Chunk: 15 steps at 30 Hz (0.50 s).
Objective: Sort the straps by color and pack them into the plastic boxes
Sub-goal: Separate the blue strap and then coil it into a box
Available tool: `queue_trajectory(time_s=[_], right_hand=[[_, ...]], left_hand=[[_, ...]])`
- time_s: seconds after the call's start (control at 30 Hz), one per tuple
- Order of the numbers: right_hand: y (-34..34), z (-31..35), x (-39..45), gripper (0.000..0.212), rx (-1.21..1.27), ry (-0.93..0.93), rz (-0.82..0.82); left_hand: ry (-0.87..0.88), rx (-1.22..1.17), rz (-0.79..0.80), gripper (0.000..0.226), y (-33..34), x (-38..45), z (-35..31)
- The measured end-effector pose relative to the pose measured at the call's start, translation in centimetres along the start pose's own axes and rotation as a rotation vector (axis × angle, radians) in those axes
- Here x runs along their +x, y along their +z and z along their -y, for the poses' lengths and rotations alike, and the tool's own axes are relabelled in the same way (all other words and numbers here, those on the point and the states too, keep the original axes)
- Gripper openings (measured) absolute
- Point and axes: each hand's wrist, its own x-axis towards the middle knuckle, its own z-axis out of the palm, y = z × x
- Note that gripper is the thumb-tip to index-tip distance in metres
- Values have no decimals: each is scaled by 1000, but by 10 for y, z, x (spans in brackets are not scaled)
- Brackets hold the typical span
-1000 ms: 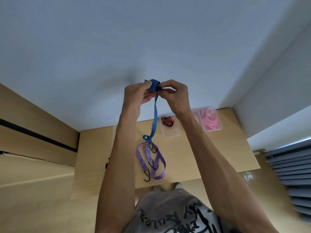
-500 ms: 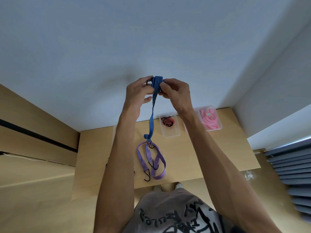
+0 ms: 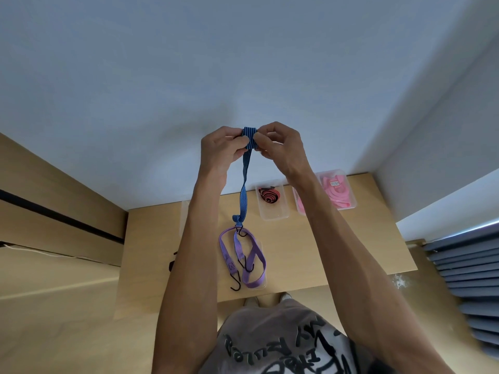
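Note:
A blue striped strap (image 3: 245,182) hangs from both raised hands, its black hook dangling just above the table. My left hand (image 3: 222,149) and my right hand (image 3: 280,147) pinch its rolled top end between fingers and thumbs. Below it a purple strap (image 3: 253,261) with black hooks lies looped in a clear plastic box (image 3: 261,284) near the table's front edge. A clear box (image 3: 272,214) at the back holds a coiled red-and-black strap (image 3: 269,196). To its right another clear box (image 3: 348,205) holds pink straps (image 3: 337,191).
The light wooden table (image 3: 337,247) stands against a pale wall. Part of another clear box (image 3: 185,209) shows behind my left forearm. A small black object (image 3: 172,264) sits at the table's left edge. Grey slats (image 3: 469,279) are on the right.
The hanging blue strap has got shorter as the roll between my fingers grew, and its hook end has lifted slightly. My hands stayed in about the same place.

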Motion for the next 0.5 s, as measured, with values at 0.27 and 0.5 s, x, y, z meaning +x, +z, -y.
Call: queue_trajectory(time_s=[0.27, 0.5], right_hand=[[-1, 1, 1, 36, 12, 8, -29], [2, -2, -2, 25, 175, 38, -1]], left_hand=[[17, -28, 22, 6, -5, 5, 2], [157, 128, 7, 35, -3, 6, 5]])
